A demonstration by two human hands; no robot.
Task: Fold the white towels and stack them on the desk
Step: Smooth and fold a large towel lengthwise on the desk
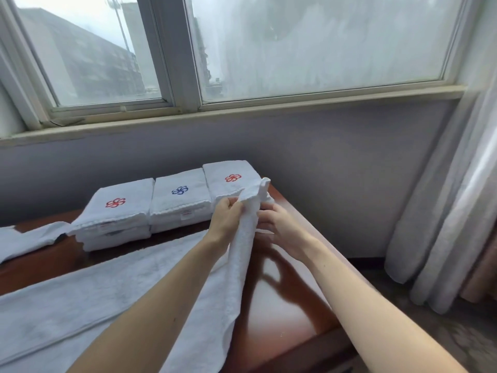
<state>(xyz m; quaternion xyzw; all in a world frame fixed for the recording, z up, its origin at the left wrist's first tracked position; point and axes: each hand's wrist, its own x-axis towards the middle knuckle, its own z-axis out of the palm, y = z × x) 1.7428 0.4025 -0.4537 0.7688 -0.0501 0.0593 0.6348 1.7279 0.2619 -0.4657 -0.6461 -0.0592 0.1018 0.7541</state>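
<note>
Towel point(107, 292) | left hand point(224, 219) fingers pinch raised edge | right hand point(281, 228) fingers touch it, grip hidden

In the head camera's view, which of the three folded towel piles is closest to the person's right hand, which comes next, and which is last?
From the right hand:
1. right red-flower pile: at the right end of the row, just beyond the fingers.
2. blue-flower pile: in the middle of the row.
3. left red-flower pile: at the left end, farthest.
</note>
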